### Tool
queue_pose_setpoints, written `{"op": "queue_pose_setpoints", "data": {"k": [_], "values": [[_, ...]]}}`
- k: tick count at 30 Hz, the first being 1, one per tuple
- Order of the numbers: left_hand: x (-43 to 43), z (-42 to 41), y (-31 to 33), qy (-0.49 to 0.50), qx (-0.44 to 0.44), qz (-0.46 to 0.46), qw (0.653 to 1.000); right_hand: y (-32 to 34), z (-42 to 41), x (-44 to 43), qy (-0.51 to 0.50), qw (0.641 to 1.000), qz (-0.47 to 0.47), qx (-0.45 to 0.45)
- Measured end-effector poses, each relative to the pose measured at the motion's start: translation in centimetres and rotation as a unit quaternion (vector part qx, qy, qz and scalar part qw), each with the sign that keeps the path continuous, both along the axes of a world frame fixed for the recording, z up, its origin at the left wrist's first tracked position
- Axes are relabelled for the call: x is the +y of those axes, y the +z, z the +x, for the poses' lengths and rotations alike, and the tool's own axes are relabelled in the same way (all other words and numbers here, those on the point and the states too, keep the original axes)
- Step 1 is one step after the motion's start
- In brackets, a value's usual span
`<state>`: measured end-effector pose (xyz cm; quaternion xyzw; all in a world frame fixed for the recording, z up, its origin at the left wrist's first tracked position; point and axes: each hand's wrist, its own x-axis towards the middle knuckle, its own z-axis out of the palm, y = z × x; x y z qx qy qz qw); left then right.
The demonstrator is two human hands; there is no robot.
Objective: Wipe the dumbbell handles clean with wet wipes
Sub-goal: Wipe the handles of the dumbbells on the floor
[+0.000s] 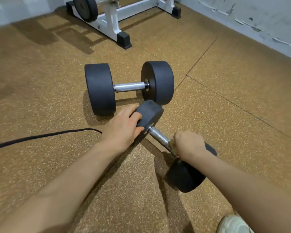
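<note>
A rack (115, 19) is standing at the far edge of the floor (233, 91), its top cut off. Nearer, a big dumbbell (129, 86) is lying crosswise, handle running left to right. Just before it, the small dumbbell (161, 140) is lying diagonally, far-left to near-right. The left hand (124, 126) is gripping its far head; the right hand (189, 144) is closing around the handle (159, 135), hiding its near end, with a wipe (172, 145) barely peeking out. A cable (40, 136) is trailing left.
</note>
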<state>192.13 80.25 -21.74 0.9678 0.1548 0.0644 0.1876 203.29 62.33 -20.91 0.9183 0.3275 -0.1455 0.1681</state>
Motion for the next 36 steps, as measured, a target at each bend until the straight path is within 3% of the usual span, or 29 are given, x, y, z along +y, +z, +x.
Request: {"op": "queue_pose_setpoints", "data": {"k": [3, 5, 9, 13, 16, 20, 25, 27, 30, 33, 36], "values": [[-0.4, -0.8, -0.6, -0.023, 0.038, 0.007, 0.999, -0.2, -1.0, -0.1, 0.036, 0.998, -0.043, -0.009], [-0.4, -2.0, -0.9, -0.015, 0.042, 0.017, 0.999, 0.8, -1.3, -0.2, 0.042, 0.997, -0.061, 0.030], [0.9, -3.9, -0.7, -0.008, 0.001, 0.022, 1.000, 1.5, -0.6, 0.5, 0.003, 0.998, 0.040, 0.041], [1.6, -4.4, 0.3, -0.014, -0.033, 0.032, 0.999, 0.9, -3.3, 1.1, 0.061, 0.995, -0.045, 0.062], [1.4, -3.9, 1.0, 0.028, 0.040, -0.016, 0.999, 0.9, -4.1, 1.1, 0.091, 0.992, -0.082, 0.043], [1.8, -3.7, 1.8, 0.042, 0.124, -0.029, 0.991, 0.3, -3.2, 1.2, 0.017, 0.998, 0.011, 0.053], [2.2, -5.0, 3.1, 0.046, 0.166, -0.007, 0.985, 1.7, -3.9, 2.2, 0.054, 0.984, -0.077, 0.152], [3.1, -5.6, 4.3, 0.055, 0.209, -0.053, 0.975, 3.7, -2.5, 3.3, 0.010, 0.975, -0.038, 0.217], [5.4, -6.1, 5.8, 0.105, 0.219, -0.123, 0.962, 7.4, -0.7, 5.7, -0.134, 0.919, 0.165, 0.333], [8.9, -5.3, 6.9, 0.178, 0.151, -0.058, 0.970, 10.4, -0.1, 8.5, -0.196, 0.820, 0.372, 0.388], [11.9, -2.6, 7.4, 0.196, 0.063, -0.022, 0.978, 10.7, 0.3, 10.6, -0.257, 0.699, 0.486, 0.457]]}}
